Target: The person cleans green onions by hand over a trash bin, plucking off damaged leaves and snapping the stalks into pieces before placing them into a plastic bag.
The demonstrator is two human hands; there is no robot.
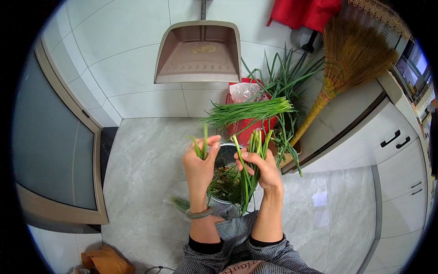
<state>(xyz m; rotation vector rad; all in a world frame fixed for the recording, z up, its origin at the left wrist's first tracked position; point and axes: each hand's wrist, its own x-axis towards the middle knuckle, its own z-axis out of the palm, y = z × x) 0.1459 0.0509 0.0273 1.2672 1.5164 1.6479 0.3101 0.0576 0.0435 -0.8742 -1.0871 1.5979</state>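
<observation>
Laid bundle: thin green stalks (251,110) lie aligned across a red bag (245,131), seemingly sorted already.
Scraps: green and brown bits (224,182) sit in the bin (226,145), so some trimming looks done.
Loose plants: long leafy greens (286,75) spread beside the broom (349,57), apparently unsorted.
Right hand (267,172): fingers curled around a bunch of stalks (249,188), thumb pressing near the pale ends; these ends point up past the grip, the green lengths hang below over the bin.
Left hand (199,166): thumb and fingers pinching short green pieces (199,150), which stick up above the fingertips, apart from the bunch.
</observation>
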